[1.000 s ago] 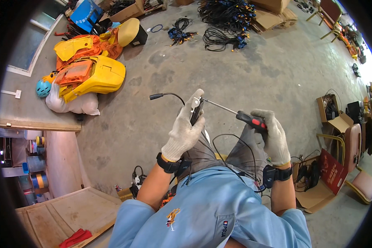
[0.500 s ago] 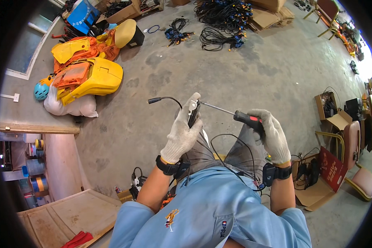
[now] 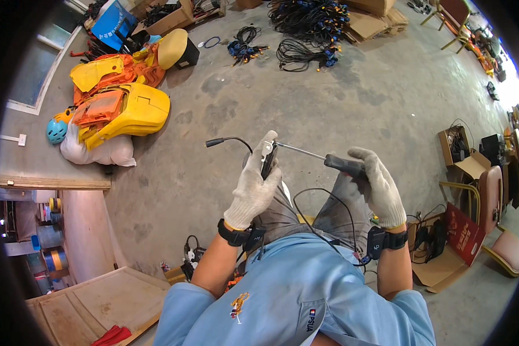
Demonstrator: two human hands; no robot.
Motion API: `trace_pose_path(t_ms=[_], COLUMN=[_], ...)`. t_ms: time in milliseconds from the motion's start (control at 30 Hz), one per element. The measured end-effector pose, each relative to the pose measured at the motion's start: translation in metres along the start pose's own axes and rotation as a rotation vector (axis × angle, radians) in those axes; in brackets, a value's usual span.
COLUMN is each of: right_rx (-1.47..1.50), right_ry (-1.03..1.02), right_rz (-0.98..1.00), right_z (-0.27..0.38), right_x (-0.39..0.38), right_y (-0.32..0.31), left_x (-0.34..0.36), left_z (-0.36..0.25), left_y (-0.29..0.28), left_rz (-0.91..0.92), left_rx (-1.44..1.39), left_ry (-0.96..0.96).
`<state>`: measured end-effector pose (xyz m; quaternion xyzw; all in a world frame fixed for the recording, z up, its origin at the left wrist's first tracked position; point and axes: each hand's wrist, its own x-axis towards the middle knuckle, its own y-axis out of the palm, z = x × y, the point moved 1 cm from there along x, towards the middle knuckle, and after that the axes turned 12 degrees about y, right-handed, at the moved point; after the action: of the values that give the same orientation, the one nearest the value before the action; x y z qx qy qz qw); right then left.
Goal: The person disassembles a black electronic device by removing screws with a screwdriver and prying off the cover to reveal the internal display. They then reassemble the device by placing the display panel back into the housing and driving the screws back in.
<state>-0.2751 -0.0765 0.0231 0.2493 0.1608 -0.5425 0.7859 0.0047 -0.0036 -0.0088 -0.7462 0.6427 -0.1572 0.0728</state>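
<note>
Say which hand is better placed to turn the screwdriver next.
Likely the right hand: it holds the screwdriver by its handle, with the tip at or near the black piece. The left hand is taken up gripping that piece.

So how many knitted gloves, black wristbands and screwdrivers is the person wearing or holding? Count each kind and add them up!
Knitted gloves: 2
Black wristbands: 2
Screwdriver: 1
Total: 5
</note>
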Motion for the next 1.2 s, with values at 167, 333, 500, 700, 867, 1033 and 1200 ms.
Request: trace_pose_path(t_ms=[167,333,500,700,867,1033,1200], right_rx=[-0.071,-0.02,0.09,0.003,0.123,0.042,0.115], right_ry=[0.112,-0.242,-0.003,-0.053,-0.189,0.084,0.002], right_rz=[0.032,-0.08,-0.049,-0.048,-0.033,-0.046,-0.021], right_z=[-0.006,-0.025,0.003,-0.015,-0.018,0.001,-0.015], right_x=[0.004,0.012,-0.003,0.011,0.011,0.001,0.01], right_y=[-0.009,-0.006,0.003,-0.007,-0.005,-0.002,-0.012], left_x=[0.0,0.001,0.002,0.001,0.001,0.003,0.002], left_z=[0.005,0.004,-0.005,-0.003,-0.001,-0.009,-0.002], left_y=[0.003,0.005,0.003,0.005,0.006,0.004,0.005], left_rz=[-0.015,-0.005,-0.004,0.002,0.004,-0.022,0.012], left_rx=[0.001,0.013,0.019,0.009,0.031,-0.028,0.016], left_ry=[0.091,0.046,-0.002,0.024,0.029,-0.009,0.05])
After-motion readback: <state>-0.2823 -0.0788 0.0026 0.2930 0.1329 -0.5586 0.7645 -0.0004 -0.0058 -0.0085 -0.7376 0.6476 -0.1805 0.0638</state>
